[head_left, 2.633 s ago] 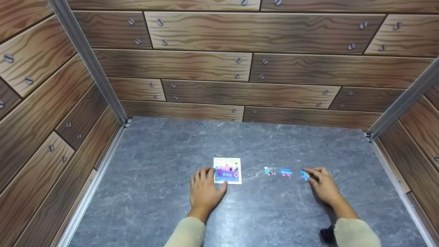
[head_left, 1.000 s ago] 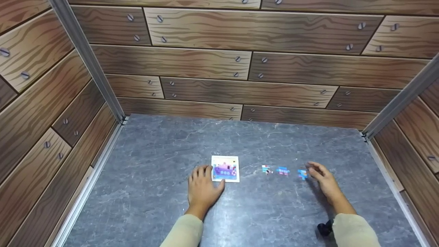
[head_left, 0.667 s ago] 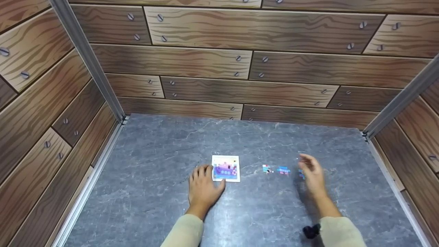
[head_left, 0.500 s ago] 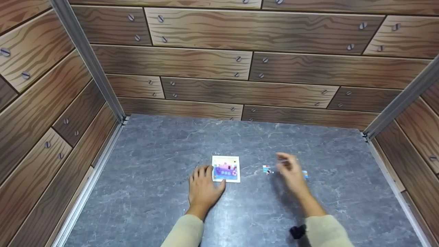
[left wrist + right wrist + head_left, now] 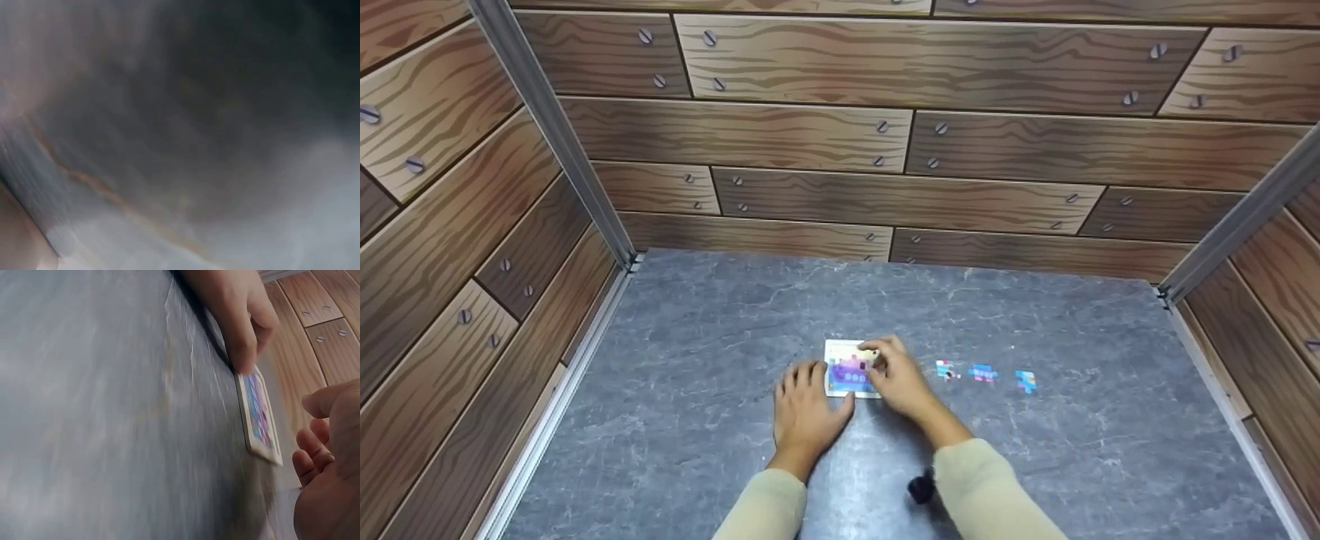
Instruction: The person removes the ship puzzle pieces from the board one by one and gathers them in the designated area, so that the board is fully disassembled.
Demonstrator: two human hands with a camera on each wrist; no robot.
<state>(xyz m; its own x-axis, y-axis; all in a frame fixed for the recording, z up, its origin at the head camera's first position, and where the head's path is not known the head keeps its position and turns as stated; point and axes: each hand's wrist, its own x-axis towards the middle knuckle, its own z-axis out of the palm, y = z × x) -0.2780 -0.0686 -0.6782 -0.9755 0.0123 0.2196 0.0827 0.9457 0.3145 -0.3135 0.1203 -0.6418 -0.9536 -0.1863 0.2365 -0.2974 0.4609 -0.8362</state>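
Observation:
A white-framed puzzle board (image 5: 834, 346) with a pink and purple boat picture lies flat on the grey table. My left hand (image 5: 804, 409) rests against its left side, fingers extended, with the thumb at the near edge. Over the board's right part hovers my right hand (image 5: 904, 384), its fingers bent and spread from the thumb. In the right wrist view nothing shows between the thumb and fingers of the right hand (image 5: 332, 461), which is apart from the board (image 5: 260, 410). The left wrist view is a blur, with little besides the tabletop.
Three loose puzzle pieces lie in a row right of the board: a white, red and blue one (image 5: 945, 369), a blue and pink one (image 5: 982, 373) and a blue and orange one (image 5: 1025, 381). Wood-patterned walls (image 5: 810, 135) enclose the grey table (image 5: 720, 315).
My right hand has let go of the blue and orange piece at the far right. It has moved left, past the other pieces, to above the board. My left hand stays at the board.

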